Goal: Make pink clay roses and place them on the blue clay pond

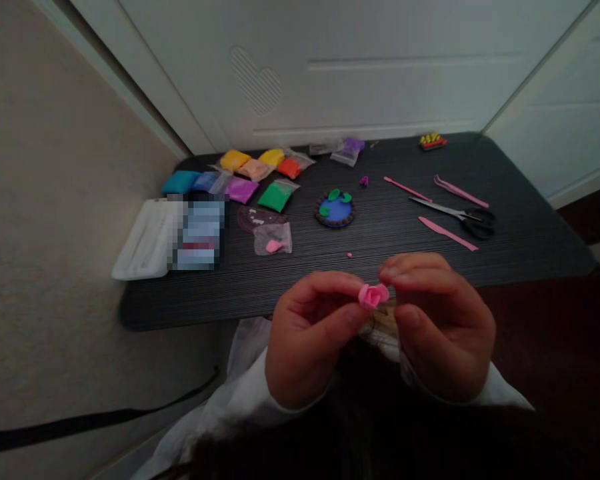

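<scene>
A small pink clay flower [373, 296] with cupped petals is pinched between the thumb and index finger of my left hand [313, 333], just in front of the table's near edge. My right hand [437, 327] is beside the flower's right side, thumb and fingertips apart with a gap between them. Whether a right fingertip brushes a petal I cannot tell. Beyond the hands lies a tiny pink clay bit [349, 255]. Farther back sits a round blue clay pond [336, 210] with a dark brown beaded rim and green lily pads.
Scissors [463, 215], a pink clay knife [447, 233], a thin pink tool [407, 189] and pink tweezers [461, 191] lie right. Bags of coloured clay, one green [277, 195], one with pink clay [273, 240], lie left. A white tray [147, 240] is at the far left.
</scene>
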### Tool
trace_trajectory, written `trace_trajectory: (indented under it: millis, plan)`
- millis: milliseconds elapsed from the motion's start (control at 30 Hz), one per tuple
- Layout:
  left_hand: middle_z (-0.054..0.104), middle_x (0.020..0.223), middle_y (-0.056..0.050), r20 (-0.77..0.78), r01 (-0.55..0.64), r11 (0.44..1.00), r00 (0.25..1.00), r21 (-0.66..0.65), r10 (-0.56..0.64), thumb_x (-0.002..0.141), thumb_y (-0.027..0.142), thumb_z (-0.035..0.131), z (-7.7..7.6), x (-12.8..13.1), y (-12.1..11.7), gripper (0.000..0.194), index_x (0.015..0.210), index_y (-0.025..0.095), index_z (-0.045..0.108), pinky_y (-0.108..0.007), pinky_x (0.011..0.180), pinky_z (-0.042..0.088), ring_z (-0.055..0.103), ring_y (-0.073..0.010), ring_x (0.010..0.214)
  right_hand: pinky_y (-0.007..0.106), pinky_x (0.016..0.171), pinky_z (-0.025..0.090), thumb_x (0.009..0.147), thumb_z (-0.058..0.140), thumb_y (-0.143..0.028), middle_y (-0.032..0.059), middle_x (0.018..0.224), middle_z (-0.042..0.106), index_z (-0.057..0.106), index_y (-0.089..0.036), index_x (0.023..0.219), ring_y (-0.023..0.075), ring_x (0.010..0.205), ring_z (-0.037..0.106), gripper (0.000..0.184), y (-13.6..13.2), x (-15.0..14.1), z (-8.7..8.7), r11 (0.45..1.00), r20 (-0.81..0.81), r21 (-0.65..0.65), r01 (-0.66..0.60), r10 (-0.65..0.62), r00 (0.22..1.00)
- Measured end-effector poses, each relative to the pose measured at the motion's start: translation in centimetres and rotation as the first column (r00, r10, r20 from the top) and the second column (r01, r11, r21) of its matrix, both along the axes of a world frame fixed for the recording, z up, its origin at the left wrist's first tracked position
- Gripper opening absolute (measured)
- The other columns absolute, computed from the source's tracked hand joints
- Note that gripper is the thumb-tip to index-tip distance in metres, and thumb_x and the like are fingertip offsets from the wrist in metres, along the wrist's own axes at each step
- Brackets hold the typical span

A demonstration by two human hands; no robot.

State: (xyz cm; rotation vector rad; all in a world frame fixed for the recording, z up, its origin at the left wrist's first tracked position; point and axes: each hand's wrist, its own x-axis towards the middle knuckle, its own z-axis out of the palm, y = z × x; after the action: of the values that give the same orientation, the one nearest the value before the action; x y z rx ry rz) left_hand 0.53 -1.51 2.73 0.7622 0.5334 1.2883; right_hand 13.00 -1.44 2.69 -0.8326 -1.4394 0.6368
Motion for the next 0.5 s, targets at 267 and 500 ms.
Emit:
trace_trajectory:
  millis: [267, 500]
  plan:
    - [0.060, 0.072, 0.002, 0.160, 0.220, 0.959, 0.968, -0.177, -0.192, 0.069, 0.014, 0.058, 0.2, 0.1, 0.4, 0.009, 0.076, 0.019, 0.062, -0.017, 0.060, 0.044, 0.055, -0.0059, 0.065, 0.038, 0.078, 0.046, 0.067, 0.062, -0.016, 0.0033, 0.101, 0.055, 0.058, -0.028, 0.096, 0.0194, 0.089, 0.053, 0.032, -0.2, 2.3, 2.6, 0.994, 0.485, 0.109, 0.013, -0.064, 0.872]
    - [0.064, 0.071, 0.001, 0.046, 0.153, 0.972, 0.988, -0.180, -0.147, 0.066, 0.013, 0.062, 0.1, -0.3, 0.4, 0.011, 0.074, 0.020, 0.063, -0.019, 0.061, 0.047, 0.058, -0.0081, 0.066, 0.038, 0.075, 0.047, 0.065, 0.063, -0.016, 0.0043, 0.101, 0.054, 0.057, -0.027, 0.094, 0.0207, 0.091, 0.051, 0.032, -0.2, 2.7, 3.4, 0.987, 0.630, 0.160, -0.030, -0.078, 0.773]
